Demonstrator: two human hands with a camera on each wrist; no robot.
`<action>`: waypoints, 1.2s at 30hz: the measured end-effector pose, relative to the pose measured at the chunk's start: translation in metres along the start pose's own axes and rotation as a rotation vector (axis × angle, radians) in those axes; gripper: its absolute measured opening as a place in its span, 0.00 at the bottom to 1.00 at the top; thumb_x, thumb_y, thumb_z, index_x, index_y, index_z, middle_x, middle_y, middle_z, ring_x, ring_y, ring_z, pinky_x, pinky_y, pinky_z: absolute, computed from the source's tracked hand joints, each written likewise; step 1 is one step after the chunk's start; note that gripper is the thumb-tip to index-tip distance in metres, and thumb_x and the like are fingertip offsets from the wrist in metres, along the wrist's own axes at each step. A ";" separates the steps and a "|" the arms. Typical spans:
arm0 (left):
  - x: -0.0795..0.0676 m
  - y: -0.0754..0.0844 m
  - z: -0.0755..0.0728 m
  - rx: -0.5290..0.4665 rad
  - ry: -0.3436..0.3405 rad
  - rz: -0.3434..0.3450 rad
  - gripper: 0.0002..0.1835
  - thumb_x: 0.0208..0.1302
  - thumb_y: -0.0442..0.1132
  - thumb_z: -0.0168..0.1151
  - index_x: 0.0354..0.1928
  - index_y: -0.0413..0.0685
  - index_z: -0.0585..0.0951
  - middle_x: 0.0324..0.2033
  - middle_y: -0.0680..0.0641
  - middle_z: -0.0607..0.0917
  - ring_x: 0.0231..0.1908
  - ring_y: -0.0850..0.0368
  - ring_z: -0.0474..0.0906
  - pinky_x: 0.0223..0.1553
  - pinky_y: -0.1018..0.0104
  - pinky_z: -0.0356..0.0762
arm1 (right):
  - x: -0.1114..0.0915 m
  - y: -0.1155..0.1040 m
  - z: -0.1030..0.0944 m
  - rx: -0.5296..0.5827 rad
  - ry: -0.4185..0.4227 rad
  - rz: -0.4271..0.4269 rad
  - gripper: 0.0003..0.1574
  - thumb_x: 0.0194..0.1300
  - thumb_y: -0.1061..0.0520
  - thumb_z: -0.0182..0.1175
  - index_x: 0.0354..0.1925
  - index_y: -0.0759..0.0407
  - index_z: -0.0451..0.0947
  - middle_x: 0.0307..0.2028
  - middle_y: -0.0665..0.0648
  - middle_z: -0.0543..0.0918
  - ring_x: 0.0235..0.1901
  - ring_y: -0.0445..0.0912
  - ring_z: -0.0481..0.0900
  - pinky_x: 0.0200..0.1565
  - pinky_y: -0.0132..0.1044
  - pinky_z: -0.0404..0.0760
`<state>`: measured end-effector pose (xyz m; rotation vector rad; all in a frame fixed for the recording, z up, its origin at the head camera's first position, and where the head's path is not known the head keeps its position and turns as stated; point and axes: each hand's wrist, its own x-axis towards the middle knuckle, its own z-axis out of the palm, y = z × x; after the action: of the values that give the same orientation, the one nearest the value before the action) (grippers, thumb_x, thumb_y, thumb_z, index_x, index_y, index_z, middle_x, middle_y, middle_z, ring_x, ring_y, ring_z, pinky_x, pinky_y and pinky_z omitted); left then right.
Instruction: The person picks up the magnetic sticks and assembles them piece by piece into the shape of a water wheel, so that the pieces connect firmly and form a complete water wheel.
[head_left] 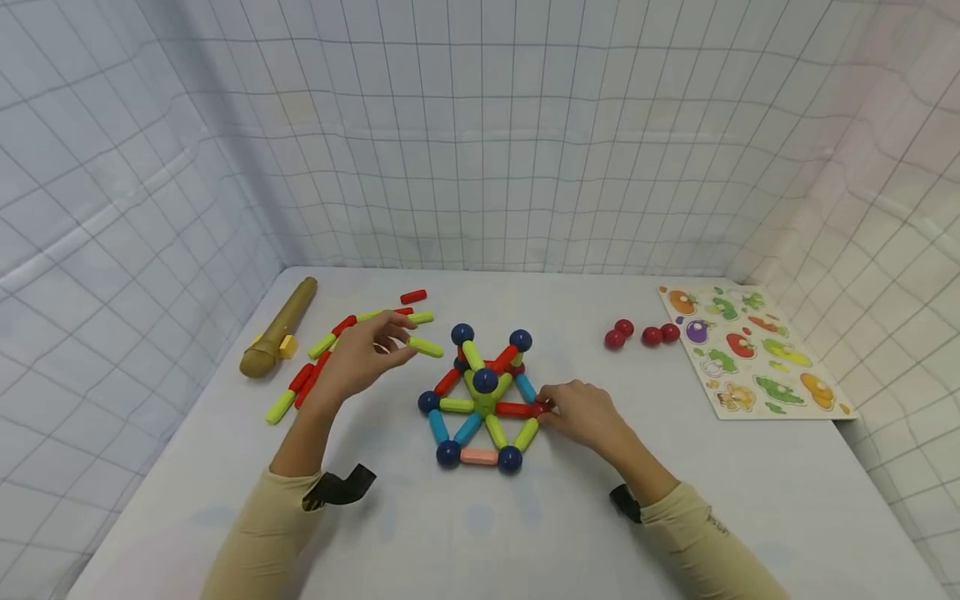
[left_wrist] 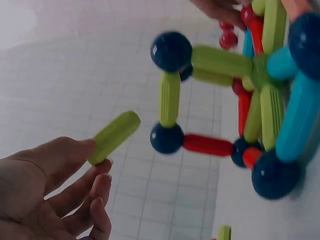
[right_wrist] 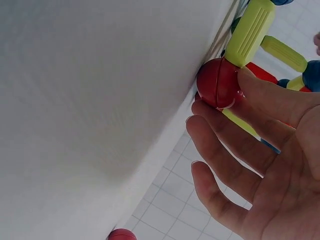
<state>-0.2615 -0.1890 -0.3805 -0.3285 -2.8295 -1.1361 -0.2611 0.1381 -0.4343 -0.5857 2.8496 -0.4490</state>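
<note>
A lime-green rod [head_left: 426, 347] is pinched between the thumb and fingers of my left hand [head_left: 369, 352], raised to the left of the ball-and-rod structure [head_left: 480, 457]. In the left wrist view the rod [left_wrist: 115, 137] points up and right, apart from the nearest navy ball [left_wrist: 167, 137]. My right hand [head_left: 588, 414] pinches a red ball [right_wrist: 218, 82] at the structure's right corner, where a lime rod [right_wrist: 250, 32] joins it. Navy balls, a green centre ball and red, blue, lime and salmon rods make up the structure, part of which rises above the table.
Loose red and lime rods [head_left: 281, 407] lie at the left, partly behind my left arm. A brown microphone-shaped object [head_left: 280, 327] with yellow pieces lies beyond them. Several loose red balls [head_left: 615, 339] sit right of the structure, near a board with vegetable pictures [head_left: 757, 354].
</note>
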 end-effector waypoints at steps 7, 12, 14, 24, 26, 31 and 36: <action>-0.008 0.025 0.016 -0.041 -0.108 0.107 0.13 0.62 0.42 0.67 0.49 0.53 0.85 0.43 0.51 0.87 0.40 0.56 0.78 0.41 0.67 0.78 | 0.001 -0.002 0.000 -0.005 0.002 -0.006 0.15 0.59 0.52 0.69 0.45 0.53 0.84 0.39 0.52 0.87 0.34 0.44 0.79 0.36 0.38 0.80; -0.005 0.024 0.020 -0.024 -0.153 0.094 0.19 0.62 0.44 0.67 0.55 0.56 0.81 0.46 0.49 0.86 0.43 0.54 0.80 0.39 0.67 0.79 | -0.001 0.001 -0.002 -0.008 0.007 -0.007 0.15 0.59 0.52 0.69 0.45 0.54 0.84 0.39 0.53 0.88 0.34 0.44 0.79 0.35 0.38 0.81; -0.004 0.019 0.017 -0.014 -0.162 0.058 0.20 0.63 0.44 0.66 0.57 0.55 0.80 0.47 0.47 0.86 0.44 0.52 0.81 0.41 0.64 0.81 | -0.002 0.004 -0.003 -0.014 0.011 -0.005 0.16 0.59 0.52 0.69 0.45 0.54 0.84 0.38 0.53 0.88 0.34 0.44 0.80 0.35 0.37 0.80; -0.021 -0.087 -0.022 0.504 -0.034 -0.435 0.11 0.62 0.37 0.64 0.41 0.36 0.79 0.32 0.36 0.82 0.32 0.41 0.78 0.28 0.54 0.74 | 0.002 -0.002 -0.002 -0.034 -0.020 -0.018 0.16 0.59 0.52 0.69 0.46 0.54 0.83 0.38 0.53 0.87 0.35 0.45 0.80 0.37 0.40 0.82; -0.025 -0.100 -0.025 0.494 -0.055 -0.481 0.13 0.60 0.39 0.66 0.40 0.36 0.77 0.31 0.35 0.80 0.33 0.38 0.78 0.28 0.51 0.74 | 0.002 -0.004 -0.002 -0.040 -0.030 -0.014 0.16 0.59 0.52 0.69 0.46 0.54 0.83 0.38 0.52 0.87 0.34 0.44 0.79 0.37 0.40 0.82; -0.031 -0.113 -0.029 0.477 -0.009 -0.479 0.19 0.58 0.38 0.68 0.47 0.35 0.75 0.42 0.26 0.75 0.44 0.24 0.74 0.35 0.39 0.76 | 0.004 -0.007 -0.003 -0.056 -0.024 -0.005 0.16 0.60 0.52 0.69 0.47 0.54 0.83 0.37 0.52 0.87 0.33 0.44 0.78 0.36 0.40 0.81; -0.035 -0.115 -0.034 0.479 0.024 -0.431 0.17 0.58 0.33 0.65 0.48 0.36 0.75 0.43 0.25 0.76 0.42 0.24 0.75 0.34 0.38 0.76 | 0.003 -0.006 -0.003 -0.059 -0.022 -0.005 0.16 0.59 0.53 0.69 0.47 0.54 0.83 0.37 0.52 0.87 0.33 0.44 0.78 0.36 0.40 0.81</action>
<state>-0.2540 -0.2987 -0.4387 0.3368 -3.1041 -0.4524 -0.2621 0.1322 -0.4299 -0.6047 2.8495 -0.3575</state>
